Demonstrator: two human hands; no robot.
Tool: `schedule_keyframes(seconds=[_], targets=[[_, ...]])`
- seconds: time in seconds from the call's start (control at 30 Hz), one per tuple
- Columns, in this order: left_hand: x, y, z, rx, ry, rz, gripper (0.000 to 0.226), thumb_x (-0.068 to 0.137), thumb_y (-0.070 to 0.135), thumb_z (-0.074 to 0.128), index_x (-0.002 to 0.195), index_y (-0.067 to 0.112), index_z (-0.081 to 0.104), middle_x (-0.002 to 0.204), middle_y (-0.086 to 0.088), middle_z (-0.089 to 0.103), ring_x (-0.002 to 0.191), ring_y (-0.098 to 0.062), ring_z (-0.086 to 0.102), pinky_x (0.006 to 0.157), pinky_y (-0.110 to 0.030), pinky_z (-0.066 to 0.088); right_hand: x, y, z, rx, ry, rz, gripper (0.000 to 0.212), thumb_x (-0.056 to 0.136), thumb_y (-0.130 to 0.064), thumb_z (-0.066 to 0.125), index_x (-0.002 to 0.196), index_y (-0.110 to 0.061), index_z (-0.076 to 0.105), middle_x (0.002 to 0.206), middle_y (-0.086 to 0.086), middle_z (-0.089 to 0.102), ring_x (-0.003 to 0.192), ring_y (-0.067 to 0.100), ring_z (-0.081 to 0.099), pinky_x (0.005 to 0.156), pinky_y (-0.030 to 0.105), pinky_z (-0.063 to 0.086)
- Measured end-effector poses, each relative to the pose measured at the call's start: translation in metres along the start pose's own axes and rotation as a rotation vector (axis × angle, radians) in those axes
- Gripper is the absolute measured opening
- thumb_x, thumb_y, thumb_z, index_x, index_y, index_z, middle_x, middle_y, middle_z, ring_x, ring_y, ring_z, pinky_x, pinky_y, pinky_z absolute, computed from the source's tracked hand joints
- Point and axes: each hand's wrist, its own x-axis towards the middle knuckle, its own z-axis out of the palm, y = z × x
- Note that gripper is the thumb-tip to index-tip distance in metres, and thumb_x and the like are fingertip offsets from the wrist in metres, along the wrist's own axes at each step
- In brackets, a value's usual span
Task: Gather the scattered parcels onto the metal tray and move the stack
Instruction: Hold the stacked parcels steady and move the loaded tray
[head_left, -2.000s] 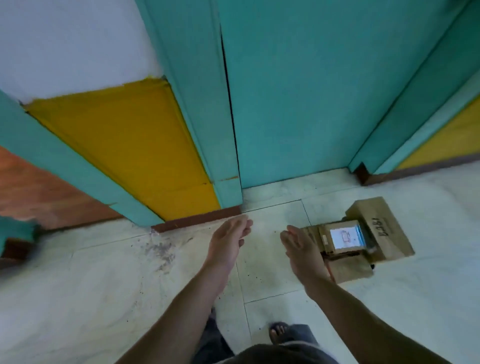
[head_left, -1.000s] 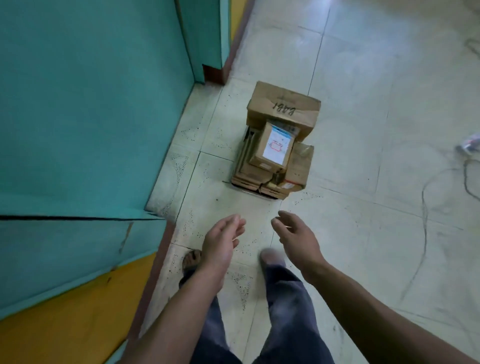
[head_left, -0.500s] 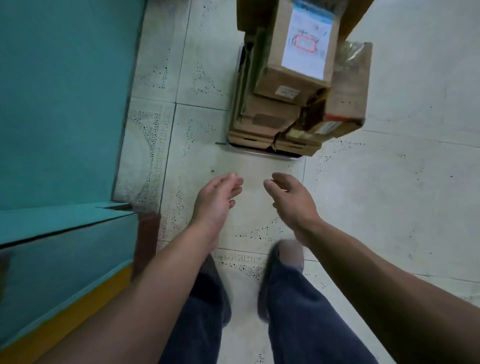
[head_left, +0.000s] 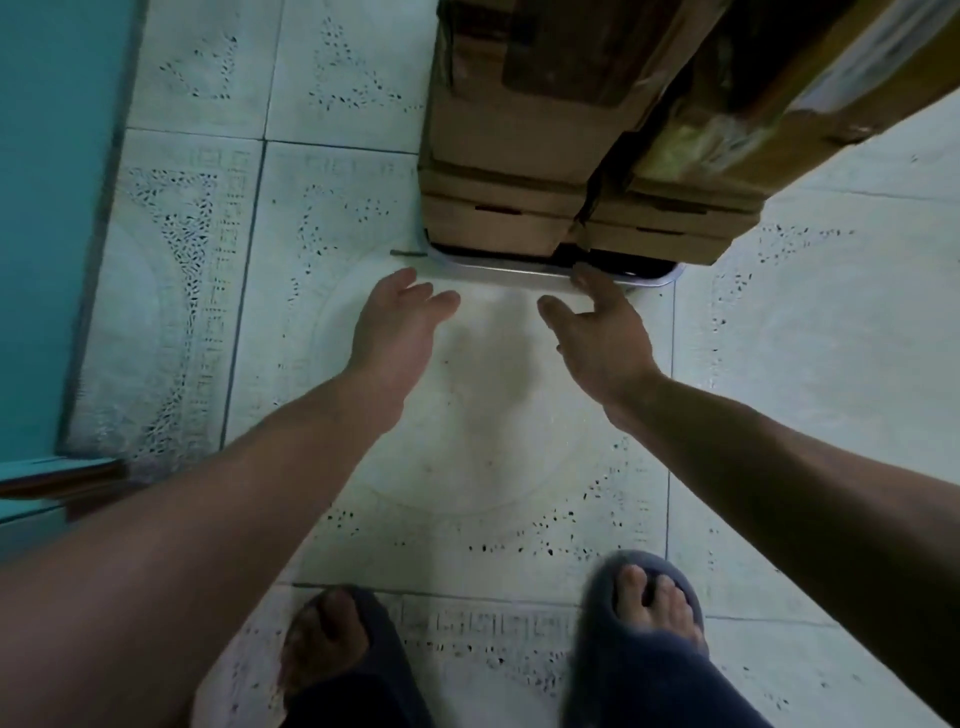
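Note:
A stack of brown cardboard parcels (head_left: 519, 130) stands on a metal tray (head_left: 519, 274) on the tiled floor, filling the top of the head view. Only the tray's near rim shows under the boxes. My left hand (head_left: 397, 317) hovers just short of the rim's left end, fingers straight, holding nothing. My right hand (head_left: 600, 322) is spread, thumb out to the left, and its fingertips reach the rim near its right part. The upper parcels run out of the frame.
A teal wall or door (head_left: 47, 208) runs along the left side. My two feet in dark slippers (head_left: 639, 613) stand on the patterned floor tiles (head_left: 467, 467) at the bottom. Open floor lies to the right of the stack.
The view has closed in on the stack as I bent down. Both hands moved forward from mid-floor to the tray's near rim, spreading apart.

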Motion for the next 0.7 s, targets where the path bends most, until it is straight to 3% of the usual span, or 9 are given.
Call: schedule_keyframes(seconds=[0.13,0.23,0.3,0.4,0.5,0.7], targets=[[0.038,-0.007,0.007,0.001,0.09,0.158,0.065,0.091,0.018,0.065,0.148,0.023,0.035,0.145,0.007,0.046,0.127,-0.011,0.045,0.097,-0.027,0.033,0.02,0.012,0.008,-0.006,-0.008,-0.057,0.063,0.093,-0.039,0.057,0.15,-0.03,0.031,0.148,-0.006,0.047,0.123,0.022,0.056,0.103,0.044,0.047],[0.053,-0.008,0.009,-0.018,0.121,0.241,0.066,0.09,0.016,0.065,0.148,0.027,0.035,0.146,0.009,0.045,0.128,-0.008,0.044,0.095,-0.026,0.038,0.024,0.015,0.008,-0.008,0.0,-0.083,0.06,0.096,-0.035,0.054,0.151,-0.03,0.029,0.125,-0.005,0.064,0.094,0.012,0.067,0.09,0.032,0.052],[0.059,-0.007,0.007,0.02,0.098,0.301,0.07,0.088,0.017,0.069,0.148,0.026,0.035,0.144,0.011,0.046,0.125,-0.005,0.045,0.099,-0.028,0.04,0.024,0.014,0.009,0.006,0.032,-0.098,0.059,0.097,-0.034,0.054,0.151,-0.029,0.03,0.124,-0.007,0.063,0.084,0.006,0.065,0.084,0.029,0.052],[0.066,0.0,0.003,0.116,0.038,0.39,0.071,0.086,0.019,0.072,0.148,0.024,0.037,0.146,0.01,0.047,0.13,-0.006,0.044,0.107,-0.031,0.037,0.026,0.014,0.013,0.032,0.047,-0.102,0.059,0.097,-0.036,0.053,0.151,-0.029,0.029,0.119,-0.008,0.063,0.095,0.014,0.066,0.091,0.037,0.054],[0.07,0.004,0.002,0.126,0.019,0.435,0.066,0.086,0.016,0.072,0.145,0.023,0.043,0.14,0.009,0.053,0.127,-0.005,0.048,0.107,-0.029,0.039,0.028,0.015,0.02,0.028,0.035,-0.101,0.062,0.096,-0.04,0.053,0.151,-0.032,0.025,0.137,-0.003,0.057,0.112,0.023,0.062,0.096,0.044,0.052],[0.077,0.007,0.005,0.152,0.002,0.459,0.053,0.086,0.019,0.072,0.135,0.025,0.055,0.116,0.014,0.064,0.109,-0.005,0.059,0.094,-0.024,0.045,0.032,0.008,0.025,0.016,0.015,-0.099,0.059,0.094,-0.041,0.053,0.148,-0.034,0.03,0.131,-0.001,0.058,0.106,0.024,0.062,0.091,0.044,0.055]])
